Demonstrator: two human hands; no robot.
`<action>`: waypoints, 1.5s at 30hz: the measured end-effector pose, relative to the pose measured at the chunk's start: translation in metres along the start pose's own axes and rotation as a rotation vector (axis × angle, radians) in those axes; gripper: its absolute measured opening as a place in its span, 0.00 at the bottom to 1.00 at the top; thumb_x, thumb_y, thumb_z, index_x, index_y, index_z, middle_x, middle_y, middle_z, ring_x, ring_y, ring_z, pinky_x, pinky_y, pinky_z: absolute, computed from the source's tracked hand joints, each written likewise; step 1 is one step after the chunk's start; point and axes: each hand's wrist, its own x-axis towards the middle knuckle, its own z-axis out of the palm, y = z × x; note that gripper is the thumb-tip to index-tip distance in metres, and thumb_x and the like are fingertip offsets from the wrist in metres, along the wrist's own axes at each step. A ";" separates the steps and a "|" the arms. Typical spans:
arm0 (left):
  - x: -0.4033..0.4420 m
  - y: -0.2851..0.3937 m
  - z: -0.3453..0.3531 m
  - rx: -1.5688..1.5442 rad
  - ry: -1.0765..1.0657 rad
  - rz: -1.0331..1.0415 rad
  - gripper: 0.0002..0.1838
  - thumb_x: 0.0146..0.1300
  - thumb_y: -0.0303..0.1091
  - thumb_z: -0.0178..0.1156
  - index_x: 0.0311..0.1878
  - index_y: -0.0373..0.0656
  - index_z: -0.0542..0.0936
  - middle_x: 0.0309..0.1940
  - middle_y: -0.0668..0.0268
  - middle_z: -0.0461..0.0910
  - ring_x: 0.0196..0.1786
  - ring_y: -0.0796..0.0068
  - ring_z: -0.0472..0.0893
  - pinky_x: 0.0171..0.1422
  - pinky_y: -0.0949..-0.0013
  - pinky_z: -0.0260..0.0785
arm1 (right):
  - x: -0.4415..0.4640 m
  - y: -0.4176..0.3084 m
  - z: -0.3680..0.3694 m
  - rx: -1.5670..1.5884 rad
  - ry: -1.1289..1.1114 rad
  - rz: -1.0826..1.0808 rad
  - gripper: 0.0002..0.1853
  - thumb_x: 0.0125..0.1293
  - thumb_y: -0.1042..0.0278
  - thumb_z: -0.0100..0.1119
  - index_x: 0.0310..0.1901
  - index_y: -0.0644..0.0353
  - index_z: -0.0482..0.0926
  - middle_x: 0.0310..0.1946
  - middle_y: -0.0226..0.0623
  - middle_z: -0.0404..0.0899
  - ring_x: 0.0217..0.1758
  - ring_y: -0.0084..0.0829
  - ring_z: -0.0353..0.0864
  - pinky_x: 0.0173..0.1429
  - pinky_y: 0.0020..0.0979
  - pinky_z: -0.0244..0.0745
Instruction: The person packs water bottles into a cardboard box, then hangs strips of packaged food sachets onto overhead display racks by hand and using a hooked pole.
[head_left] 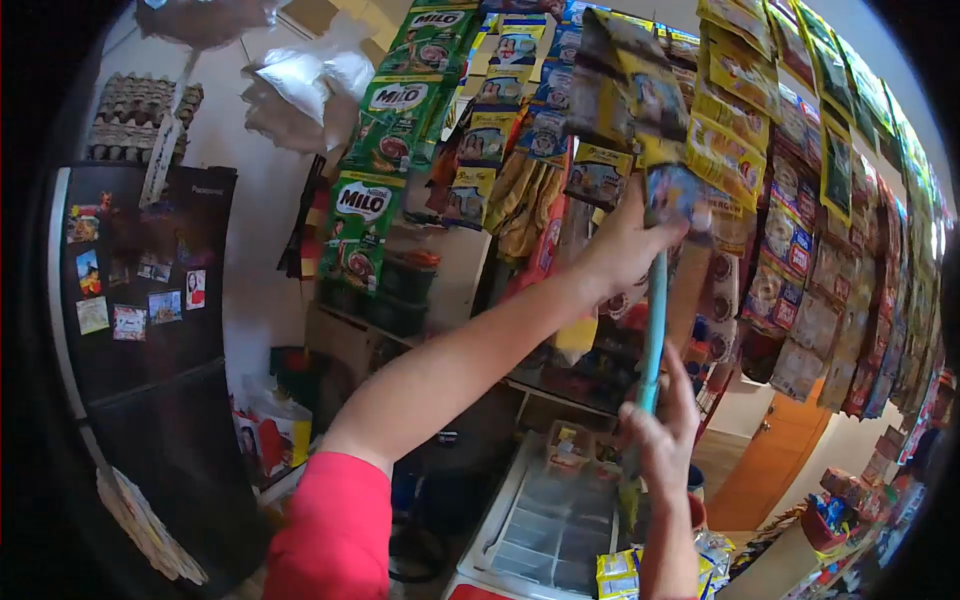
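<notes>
My left hand (635, 245) is raised and closed at the lower end of a hanging strip of yellow and dark sachets (655, 100). The strip is blurred, and the fingertips are partly hidden by it. Below, my right hand (665, 430) grips a thin teal rod (655, 320) between thumb and fingers. The rod stands nearly upright, its upper end close under my left hand. Whether my left hand also touches the rod, I cannot tell. Beside the strip hang yellow sachets (727, 150) on the right and a Bear Brand-like sachet (598, 175) on the left.
Green Milo packs (365, 225) hang to the left, with more sachet strips (785, 225) along the right. A dark fridge (150, 370) stands at far left under egg trays (140, 110). Below my hands is a glass-topped chest (550, 520) with yellow packets (618, 575). An orange door (780, 450) lies behind.
</notes>
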 end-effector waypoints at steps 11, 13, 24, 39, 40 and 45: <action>0.018 -0.037 -0.071 0.387 0.025 0.032 0.42 0.53 0.36 0.64 0.68 0.44 0.52 0.60 0.54 0.62 0.59 0.61 0.69 0.61 0.62 0.62 | 0.228 -0.030 -0.002 -0.195 0.014 -0.187 0.35 0.50 0.73 0.58 0.64 0.60 0.62 0.24 0.32 0.73 0.19 0.21 0.71 0.22 0.23 0.66; 0.017 -0.047 -0.084 0.626 0.096 -0.010 0.40 0.50 0.34 0.65 0.65 0.42 0.56 0.59 0.54 0.64 0.60 0.60 0.69 0.62 0.63 0.61 | 0.286 -0.028 0.000 -0.223 0.026 -0.260 0.34 0.51 0.73 0.58 0.63 0.60 0.63 0.21 0.32 0.72 0.19 0.22 0.71 0.22 0.24 0.66; 0.064 -0.113 -0.145 0.599 0.480 -0.205 0.41 0.42 0.43 0.68 0.59 0.39 0.61 0.56 0.49 0.70 0.57 0.49 0.71 0.60 0.57 0.62 | 0.449 -0.073 -0.002 -0.388 0.037 -0.581 0.27 0.50 0.76 0.61 0.55 0.67 0.70 0.22 0.34 0.74 0.18 0.26 0.71 0.22 0.28 0.68; 0.069 -0.108 -0.143 0.365 0.286 0.006 0.24 0.45 0.25 0.67 0.50 0.50 0.80 0.51 0.60 0.70 0.53 0.65 0.71 0.62 0.64 0.62 | 0.369 -0.074 -0.006 -0.350 -0.042 -0.356 0.11 0.54 0.73 0.57 0.40 0.62 0.73 0.17 0.30 0.70 0.15 0.23 0.68 0.19 0.27 0.66; 0.068 -0.104 -0.143 0.304 0.295 -0.021 0.26 0.46 0.25 0.67 0.52 0.47 0.76 0.50 0.59 0.70 0.50 0.66 0.72 0.57 0.66 0.65 | 0.368 -0.076 -0.003 -0.320 -0.045 -0.340 0.12 0.54 0.73 0.57 0.42 0.62 0.73 0.17 0.31 0.70 0.15 0.23 0.69 0.19 0.27 0.67; 0.086 -0.106 -0.147 -0.048 0.436 -0.058 0.39 0.46 0.26 0.68 0.61 0.36 0.59 0.42 0.59 0.72 0.38 0.71 0.77 0.37 0.72 0.71 | 0.389 -0.074 -0.009 -0.239 -0.021 -0.316 0.17 0.54 0.75 0.57 0.47 0.62 0.74 0.22 0.31 0.72 0.17 0.23 0.71 0.19 0.27 0.68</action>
